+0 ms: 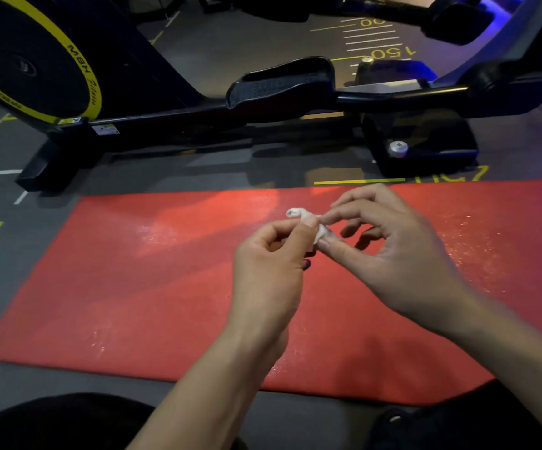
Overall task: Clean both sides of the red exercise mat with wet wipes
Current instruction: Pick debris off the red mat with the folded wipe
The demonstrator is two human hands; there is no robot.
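Both hands are up over the red exercise mat, which lies flat with a grainy, damp sheen. The left hand and right hand each pinch a crumpled, twisted white wet wipe between their fingertips.

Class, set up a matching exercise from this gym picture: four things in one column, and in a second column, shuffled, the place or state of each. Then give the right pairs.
Column one
1. red exercise mat
2. wet wipe
3. exercise machine
4. flywheel

Column two
A. black with a yellow rim, at upper left
B. crumpled, pinched between the left hand and the right hand
C. lying flat on the grey floor
D. standing on the floor beyond the mat

Pairs: 1-C, 2-B, 3-D, 4-A
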